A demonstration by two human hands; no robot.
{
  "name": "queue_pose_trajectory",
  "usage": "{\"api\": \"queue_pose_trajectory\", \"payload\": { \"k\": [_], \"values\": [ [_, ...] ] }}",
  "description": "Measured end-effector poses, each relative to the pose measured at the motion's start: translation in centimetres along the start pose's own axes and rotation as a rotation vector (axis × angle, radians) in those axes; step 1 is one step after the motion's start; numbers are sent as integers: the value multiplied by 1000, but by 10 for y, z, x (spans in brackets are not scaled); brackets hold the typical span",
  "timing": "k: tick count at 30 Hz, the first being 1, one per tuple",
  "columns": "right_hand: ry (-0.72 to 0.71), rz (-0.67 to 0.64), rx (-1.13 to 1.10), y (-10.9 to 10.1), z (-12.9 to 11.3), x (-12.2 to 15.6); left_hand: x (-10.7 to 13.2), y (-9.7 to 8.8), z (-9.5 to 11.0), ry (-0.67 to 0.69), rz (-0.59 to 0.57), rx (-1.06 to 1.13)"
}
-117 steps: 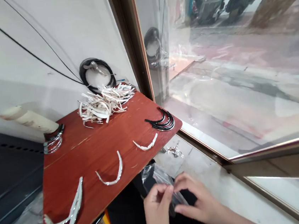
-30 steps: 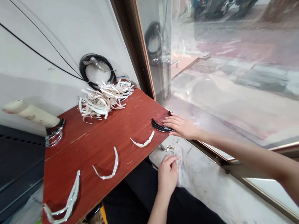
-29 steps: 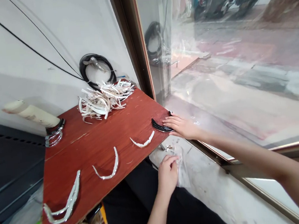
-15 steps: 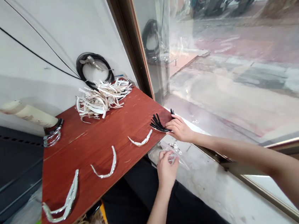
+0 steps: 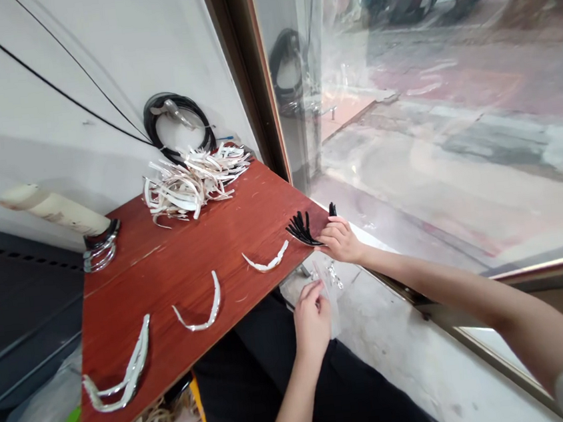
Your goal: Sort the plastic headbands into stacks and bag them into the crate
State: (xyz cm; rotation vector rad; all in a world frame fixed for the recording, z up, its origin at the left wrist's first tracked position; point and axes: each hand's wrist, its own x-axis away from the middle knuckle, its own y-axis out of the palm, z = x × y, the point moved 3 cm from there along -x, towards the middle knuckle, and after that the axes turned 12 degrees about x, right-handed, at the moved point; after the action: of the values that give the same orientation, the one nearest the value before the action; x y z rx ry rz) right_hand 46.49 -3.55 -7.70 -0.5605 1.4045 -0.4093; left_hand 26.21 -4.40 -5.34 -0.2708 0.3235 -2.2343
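Note:
My left hand is closed, pinching a clear plastic bag just off the table's front edge. At the table's right corner, the fingers of my right hand curl over a bunch of thin black curved strips. The strips fan out to the left of the hand, and a short black end pokes up behind its fingers. Left of the bunch lies a small white curved strip. Farther left are a longer white curved strip and a pair of overlapping white strips.
The red-brown table carries a heap of white strips at the back. A black cable coil leans on the wall. A cream-coloured tube stands tilted at the left. Glass borders the right side; small shiny pieces show below the corner.
The plastic bag has swung from a slant to hanging more upright beside my left hand. My right hand stays on the black strips. The whole view has shifted slightly.

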Motion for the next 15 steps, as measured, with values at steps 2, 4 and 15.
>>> {"api": "queue_pose_trajectory", "payload": {
  "k": [2,4,15],
  "values": [
    [5,-29,-22,1,2,1,4,-3,6,-7,-1,-11],
    [-20,-53,-46,2,5,-2,7,-5,11,-15,-4,-17],
    [-97,-150,-43,-4,5,-10,76,-89,70,-9,-182,5]
  ]
}}
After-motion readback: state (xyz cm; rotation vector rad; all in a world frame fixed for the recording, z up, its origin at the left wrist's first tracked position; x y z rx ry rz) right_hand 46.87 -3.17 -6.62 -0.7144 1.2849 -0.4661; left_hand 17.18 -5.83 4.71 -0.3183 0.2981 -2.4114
